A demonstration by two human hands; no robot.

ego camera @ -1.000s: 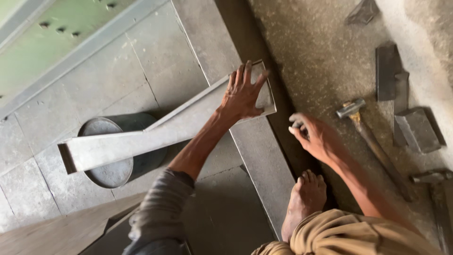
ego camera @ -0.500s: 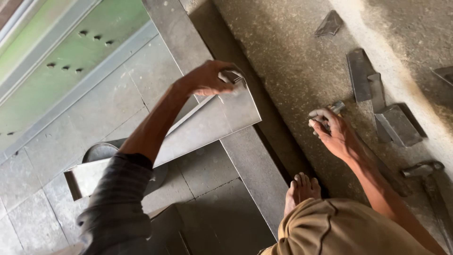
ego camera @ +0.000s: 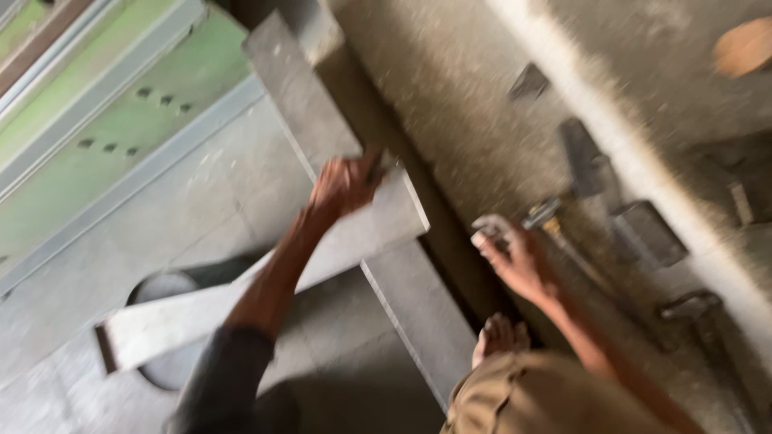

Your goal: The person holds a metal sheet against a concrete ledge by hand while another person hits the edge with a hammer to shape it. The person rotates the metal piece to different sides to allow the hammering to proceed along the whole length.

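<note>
1 flat grey stone slab [ego camera: 265, 281] under left hand [ego camera: 342, 186]

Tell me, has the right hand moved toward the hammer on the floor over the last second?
Yes. The right hand has closed in on the hammer head from nearer the bare foot; its fingers now reach it.

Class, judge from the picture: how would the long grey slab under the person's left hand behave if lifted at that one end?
The grey slab looks like stone: probably stiff and heavy. The left hand grips one end while it spans a round bucket, so it may pivot there.
</note>
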